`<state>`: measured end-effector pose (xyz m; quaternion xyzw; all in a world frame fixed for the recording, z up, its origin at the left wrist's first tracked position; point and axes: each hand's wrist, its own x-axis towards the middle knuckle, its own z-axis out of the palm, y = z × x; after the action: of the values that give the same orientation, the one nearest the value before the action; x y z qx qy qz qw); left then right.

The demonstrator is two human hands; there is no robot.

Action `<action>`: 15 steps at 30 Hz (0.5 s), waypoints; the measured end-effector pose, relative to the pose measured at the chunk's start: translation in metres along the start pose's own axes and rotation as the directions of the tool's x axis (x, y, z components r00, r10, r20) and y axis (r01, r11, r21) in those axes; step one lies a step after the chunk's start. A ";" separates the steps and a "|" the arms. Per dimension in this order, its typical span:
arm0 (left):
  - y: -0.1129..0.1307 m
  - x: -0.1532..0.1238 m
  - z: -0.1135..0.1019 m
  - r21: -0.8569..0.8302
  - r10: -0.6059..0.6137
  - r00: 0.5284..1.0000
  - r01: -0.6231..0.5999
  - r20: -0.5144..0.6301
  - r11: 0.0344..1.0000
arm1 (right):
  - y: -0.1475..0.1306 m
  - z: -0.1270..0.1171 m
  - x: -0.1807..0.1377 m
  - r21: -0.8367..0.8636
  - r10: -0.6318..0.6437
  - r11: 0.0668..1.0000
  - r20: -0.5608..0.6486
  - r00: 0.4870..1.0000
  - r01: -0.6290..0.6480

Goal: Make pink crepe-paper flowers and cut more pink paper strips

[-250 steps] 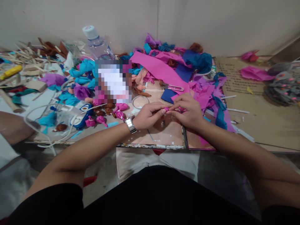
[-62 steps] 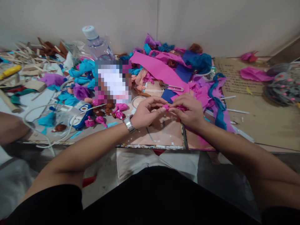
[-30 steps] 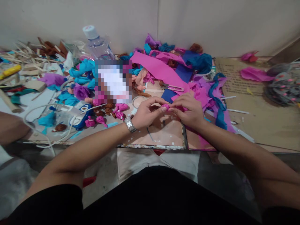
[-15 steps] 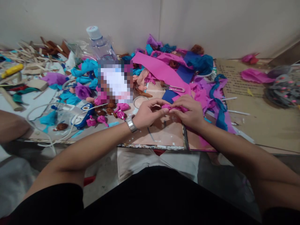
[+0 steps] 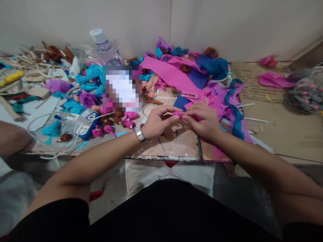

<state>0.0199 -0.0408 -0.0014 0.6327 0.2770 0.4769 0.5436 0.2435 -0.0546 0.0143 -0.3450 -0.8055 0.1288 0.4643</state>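
A small pink crepe paper flower (image 5: 178, 114) is pinched between my two hands above the table's front part. My left hand (image 5: 157, 121) closes its thumb and fingertips on the flower's left side. From the right, my right hand (image 5: 203, 120) grips its gathered end, and part of the paper is hidden behind those fingers. Just beyond the hands lie thread snips (image 5: 185, 94) on a long pink paper strip (image 5: 174, 75), with blue paper (image 5: 181, 103) beside them. Several finished-looking pink paper buds (image 5: 130, 120) lie left of my left hand.
A capped plastic bottle (image 5: 106, 48) stands at the back left, near a pixelated bright patch. A white cable (image 5: 54, 148) hangs over the front edge. Wooden sticks (image 5: 27, 64), a yellow-handled tool (image 5: 12, 78), cardboard (image 5: 282, 134) and another person's arm (image 5: 12, 137) are around.
The left fingertips have shifted slightly, so more of the pink flower shows between the hands. Both hands stay in nearly the same place; the view has moved a little.
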 end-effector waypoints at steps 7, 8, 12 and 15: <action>-0.001 0.000 0.000 -0.021 -0.004 1.000 0.004 0.011 1.000 | 0.002 0.000 0.001 -0.020 -0.018 1.000 0.007 1.000 0.018; -0.001 0.000 0.000 -0.031 0.001 1.000 0.000 0.013 1.000 | 0.002 0.000 0.000 -0.022 -0.021 1.000 0.007 1.000 0.021; -0.002 0.000 -0.001 -0.039 0.019 0.999 -0.018 0.035 0.999 | 0.003 0.000 0.000 -0.033 -0.021 0.999 0.008 1.000 0.021; -0.001 0.001 -0.001 -0.020 -0.003 0.999 0.004 0.046 1.000 | 0.003 0.001 0.000 -0.040 -0.016 0.999 0.006 1.000 0.016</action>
<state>0.0194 -0.0390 -0.0022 0.6376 0.2605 0.4641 0.5569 0.2446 -0.0523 0.0118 -0.3474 -0.8120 0.1100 0.4559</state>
